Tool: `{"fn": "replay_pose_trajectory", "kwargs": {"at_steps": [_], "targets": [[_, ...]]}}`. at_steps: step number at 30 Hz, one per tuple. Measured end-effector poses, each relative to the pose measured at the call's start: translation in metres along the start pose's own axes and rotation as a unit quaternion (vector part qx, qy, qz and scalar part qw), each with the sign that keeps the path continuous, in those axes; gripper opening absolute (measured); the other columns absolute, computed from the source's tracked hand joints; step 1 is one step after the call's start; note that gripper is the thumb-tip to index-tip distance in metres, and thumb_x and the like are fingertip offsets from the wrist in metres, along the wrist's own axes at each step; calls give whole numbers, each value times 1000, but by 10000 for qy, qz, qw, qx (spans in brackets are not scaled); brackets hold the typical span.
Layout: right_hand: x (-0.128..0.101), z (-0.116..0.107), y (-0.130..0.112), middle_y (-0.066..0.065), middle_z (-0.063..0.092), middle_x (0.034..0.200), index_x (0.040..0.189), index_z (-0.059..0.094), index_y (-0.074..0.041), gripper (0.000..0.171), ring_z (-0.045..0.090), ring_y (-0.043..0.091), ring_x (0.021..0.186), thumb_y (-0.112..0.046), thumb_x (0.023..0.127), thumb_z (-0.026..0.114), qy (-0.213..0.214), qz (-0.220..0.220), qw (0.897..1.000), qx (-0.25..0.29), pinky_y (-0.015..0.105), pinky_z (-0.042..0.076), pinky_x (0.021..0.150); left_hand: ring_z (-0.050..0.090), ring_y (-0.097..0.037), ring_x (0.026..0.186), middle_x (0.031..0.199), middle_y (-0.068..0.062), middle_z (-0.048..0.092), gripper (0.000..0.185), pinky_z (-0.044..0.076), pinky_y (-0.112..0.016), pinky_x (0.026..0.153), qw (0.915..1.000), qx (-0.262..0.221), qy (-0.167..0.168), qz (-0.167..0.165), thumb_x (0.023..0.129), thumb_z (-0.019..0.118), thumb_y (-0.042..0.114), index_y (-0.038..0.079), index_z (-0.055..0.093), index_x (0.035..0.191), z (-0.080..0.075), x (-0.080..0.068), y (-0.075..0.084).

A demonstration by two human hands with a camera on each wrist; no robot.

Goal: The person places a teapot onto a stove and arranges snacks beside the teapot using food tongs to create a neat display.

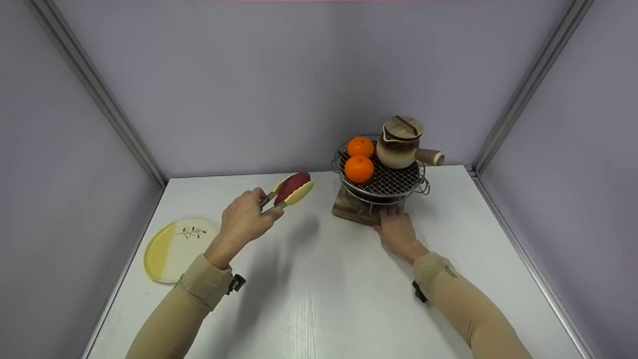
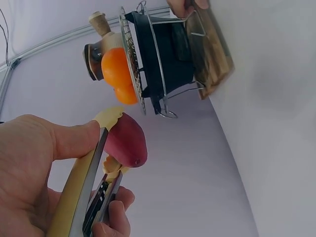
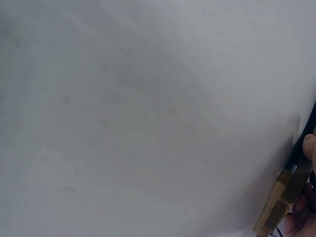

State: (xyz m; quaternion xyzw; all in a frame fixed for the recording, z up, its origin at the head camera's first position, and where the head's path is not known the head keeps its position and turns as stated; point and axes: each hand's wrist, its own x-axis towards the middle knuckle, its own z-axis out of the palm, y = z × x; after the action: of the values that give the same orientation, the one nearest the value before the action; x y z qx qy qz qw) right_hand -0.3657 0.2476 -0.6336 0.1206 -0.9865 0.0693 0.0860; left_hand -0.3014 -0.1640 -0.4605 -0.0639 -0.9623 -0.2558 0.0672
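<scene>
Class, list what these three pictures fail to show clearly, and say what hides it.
- Right hand fingertips: head view, hidden under the grill stand.
- Right hand: right wrist view, cut off by the edge.
- Pot contents: wooden lid covers them.
- Tongs lower jaw: left wrist view, behind the sweet potato.

The tongs point(image 1: 279, 198) look like brushed metal with matt yellow plastic tips gripping a smooth, dull-red sweet potato point(image 1: 294, 184), while the grill point(image 1: 381, 177) is shiny wire mesh on a rough-grained wooden board point(image 1: 351, 212) atop a smooth, faintly glossy white desk point(image 1: 319, 299).
</scene>
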Motion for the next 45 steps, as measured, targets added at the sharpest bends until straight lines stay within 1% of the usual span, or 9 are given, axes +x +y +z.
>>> {"fn": "replay_pose_trajectory", "kwargs": {"at_steps": [3,8,14,17,22,28,35,40,45], "targets": [[0,1,1,38,55,154,144,57,9,55,58,59,139,-28,108,76,-35,19,10000,-40,67,55,100,70,-29,90,107,-14,77,49,54,-48,76,10000,-10,-36,45,95,83,45,5,74,122,0,2,8],[0,1,1,38,56,153,143,58,9,55,58,58,140,-29,108,75,-58,46,10000,-67,67,56,101,70,-29,91,107,-13,77,48,54,-49,78,9999,-53,-66,131,95,83,46,7,74,121,0,5,20],[1,0,0,37,55,155,149,55,9,58,57,56,141,-30,109,73,-193,41,9998,-58,66,55,103,70,-29,93,109,-12,77,47,55,-50,81,9996,-89,-174,215,96,83,48,9,73,120,2,10,35],[1,-1,0,37,54,156,154,51,10,63,57,56,141,-30,110,72,-222,33,9997,-14,67,54,104,70,-28,91,107,-11,77,45,55,-50,79,9993,-85,-165,328,95,84,47,9,73,117,3,11,42],[-1,-4,-2,37,50,162,163,42,8,71,54,57,146,-30,111,70,-305,68,9995,68,67,52,109,70,-27,89,106,-10,76,43,56,-50,78,9989,-51,-134,451,94,85,46,9,73,113,6,12,53],[-1,-1,0,38,48,163,166,40,7,72,53,57,146,-30,111,68,-289,77,9996,24,67,52,109,68,-25,88,108,-9,76,44,53,-45,75,9977,20,-200,645,94,85,47,10,73,116,8,14,65],[0,1,1,36,50,161,163,44,6,68,56,55,141,-29,111,70,-220,62,9997,129,67,53,106,66,-24,87,112,-10,78,46,50,-41,72,9957,98,-289,872,95,86,47,9,74,120,12,16,78],[0,1,0,36,50,161,163,43,6,69,56,55,141,-30,111,70,-196,16,9998,99,66,53,106,64,-24,86,109,-10,77,44,48,-39,72,9953,100,-291,914,96,85,46,10,74,119,13,18,84],[-1,1,0,33,55,155,157,48,5,63,60,53,136,-31,111,71,-225,0,9997,58,66,54,105,65,-24,88,110,-8,77,43,49,-40,74,9946,103,-327,974,97,84,46,11,74,119,15,20,92]]}}
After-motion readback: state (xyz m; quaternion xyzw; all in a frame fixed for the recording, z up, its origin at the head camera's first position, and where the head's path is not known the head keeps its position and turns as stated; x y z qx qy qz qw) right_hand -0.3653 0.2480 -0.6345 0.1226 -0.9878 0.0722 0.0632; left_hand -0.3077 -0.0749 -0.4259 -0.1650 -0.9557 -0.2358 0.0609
